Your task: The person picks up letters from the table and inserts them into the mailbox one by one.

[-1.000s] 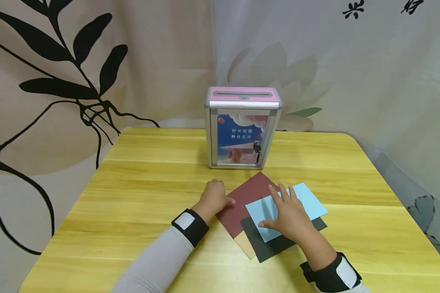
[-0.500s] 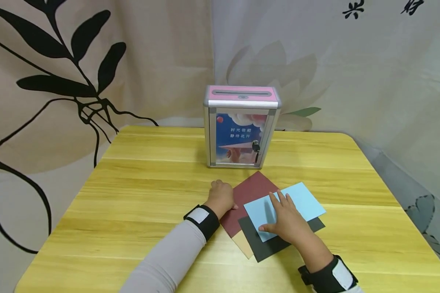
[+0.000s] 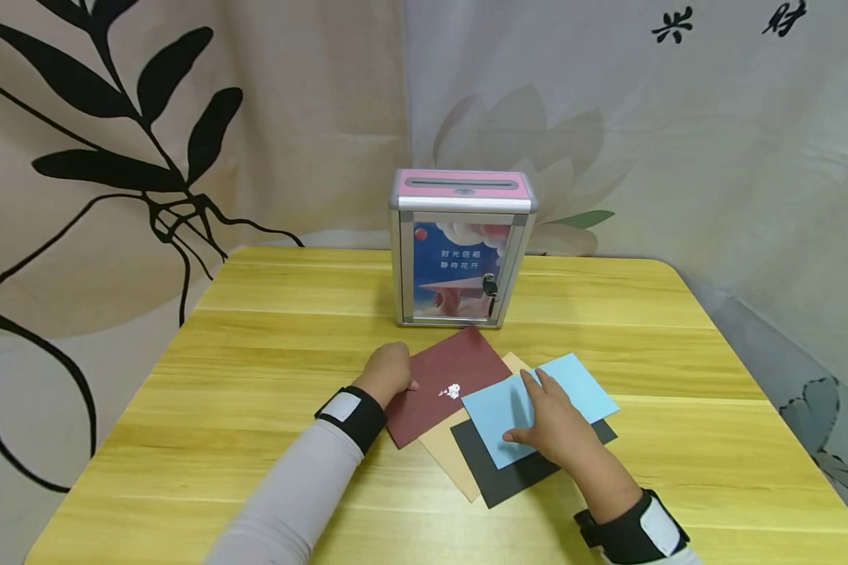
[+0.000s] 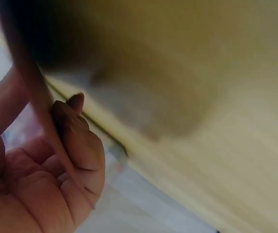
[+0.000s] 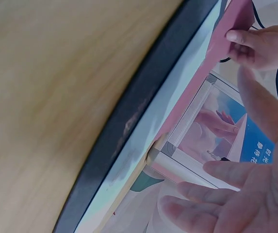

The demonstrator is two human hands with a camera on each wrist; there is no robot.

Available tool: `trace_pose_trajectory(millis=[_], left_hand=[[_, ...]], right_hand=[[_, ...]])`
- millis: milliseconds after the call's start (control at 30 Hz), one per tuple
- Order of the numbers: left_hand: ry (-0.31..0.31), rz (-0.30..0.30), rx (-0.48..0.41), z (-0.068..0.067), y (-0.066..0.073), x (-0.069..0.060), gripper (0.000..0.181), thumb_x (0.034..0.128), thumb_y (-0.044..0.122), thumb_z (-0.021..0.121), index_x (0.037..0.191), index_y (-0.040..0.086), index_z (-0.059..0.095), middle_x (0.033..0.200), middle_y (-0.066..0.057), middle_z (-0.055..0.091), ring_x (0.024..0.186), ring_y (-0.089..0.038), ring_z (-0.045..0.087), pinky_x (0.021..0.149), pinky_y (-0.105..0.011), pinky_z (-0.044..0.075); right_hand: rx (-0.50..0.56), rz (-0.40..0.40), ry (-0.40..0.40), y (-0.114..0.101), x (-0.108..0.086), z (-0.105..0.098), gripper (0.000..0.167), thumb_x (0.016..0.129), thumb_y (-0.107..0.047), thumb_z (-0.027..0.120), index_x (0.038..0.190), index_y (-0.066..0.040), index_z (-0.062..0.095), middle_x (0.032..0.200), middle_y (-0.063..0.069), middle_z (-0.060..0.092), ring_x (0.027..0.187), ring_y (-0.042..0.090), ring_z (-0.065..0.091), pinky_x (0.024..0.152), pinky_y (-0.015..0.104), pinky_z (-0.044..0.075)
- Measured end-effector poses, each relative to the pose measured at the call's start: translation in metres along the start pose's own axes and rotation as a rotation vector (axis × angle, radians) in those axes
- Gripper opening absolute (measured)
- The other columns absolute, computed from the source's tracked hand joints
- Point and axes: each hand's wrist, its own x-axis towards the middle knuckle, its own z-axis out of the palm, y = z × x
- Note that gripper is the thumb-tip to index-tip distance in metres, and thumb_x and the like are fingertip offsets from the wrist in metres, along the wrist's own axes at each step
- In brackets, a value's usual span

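Paper in dark red [image 3: 462,362] is just right of your left hand [image 3: 387,373], pinched in its thumb and fingers, its long side slanting toward the table's [image 3: 290,314] far right corner. Your right hand [image 3: 560,424], farther from it, spreads its fingers over the blue paper [image 3: 583,384].

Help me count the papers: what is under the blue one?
A black paper shows below the blue one, and a tan one pokes out on two sides. What else the blue one covers, and whether the red one reaches under it, cannot be seen.
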Motion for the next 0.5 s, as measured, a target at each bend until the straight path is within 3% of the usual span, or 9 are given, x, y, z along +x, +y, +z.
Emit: trace_pose_trajectory(millis=[200,333,500], left_hand=[[0.002,0.058,0.025,-0.024,-0.019,-0.002,0.018,0.0925,0.014,0.065,0.096,-0.003,0.069,0.092,-0.013,0.067,0.083,-0.024,0.061,0.075,-0.033,0.051],[-0.009,0.084,-0.04,-0.043,-0.031,-0.006,0.016,0.0938,0.013,0.062,0.089,0.001,0.071,0.082,-0.008,0.064,0.073,-0.019,0.056,0.067,-0.03,0.049],[-0.012,0.092,-0.1,-0.064,-0.048,-0.019,0.015,0.0935,0.013,0.063,0.092,0.002,0.072,0.085,-0.008,0.065,0.076,-0.019,0.056,0.069,-0.031,0.049]], right_hand=[[-0.004,0.008,-0.025,-0.001,0.001,0.001,0.101,0.071,-0.028,0.086,0.148,0.004,0.029,0.152,0.031,0.023,0.137,0.049,0.025,0.099,0.06,0.038],[0.005,-0.012,-0.037,-0.003,0.002,-0.002,0.1,0.074,-0.027,0.085,0.148,0.006,0.027,0.151,0.032,0.023,0.136,0.05,0.026,0.1,0.06,0.037],[0.009,-0.035,-0.06,-0.009,0.005,-0.008,0.096,0.076,-0.027,0.083,0.146,0.008,0.028,0.147,0.031,0.034,0.133,0.048,0.034,0.102,0.057,0.037]])
